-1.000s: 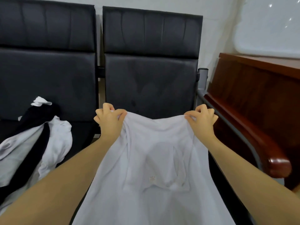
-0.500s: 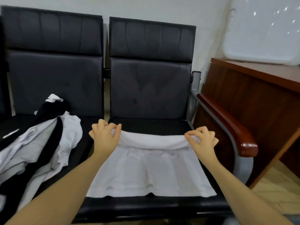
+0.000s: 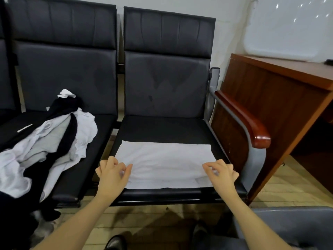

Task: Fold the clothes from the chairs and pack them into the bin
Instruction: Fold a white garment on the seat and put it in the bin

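Observation:
A white garment (image 3: 164, 159) lies folded flat on the seat of the right black chair (image 3: 162, 127). My left hand (image 3: 112, 175) pinches its near left corner with curled fingers. At the near right corner my right hand (image 3: 220, 173) pinches the cloth the same way. A loose pile of white and black clothes (image 3: 45, 147) lies on the left chair (image 3: 100, 127) and hangs over its front edge. The rim of a grey bin (image 3: 288, 226) shows at the bottom right, near my right forearm.
A wooden armrest on a grey metal frame (image 3: 252, 127) bounds the right chair. Just beyond it stands a brown wooden desk (image 3: 273, 98). Tiled floor (image 3: 162, 221) and my dark shoes (image 3: 115, 242) lie below the seats.
Both hands have drawn the garment's upper edge down towards the seat's front edge, folding it over itself. It now lies flat and shorter on the seat.

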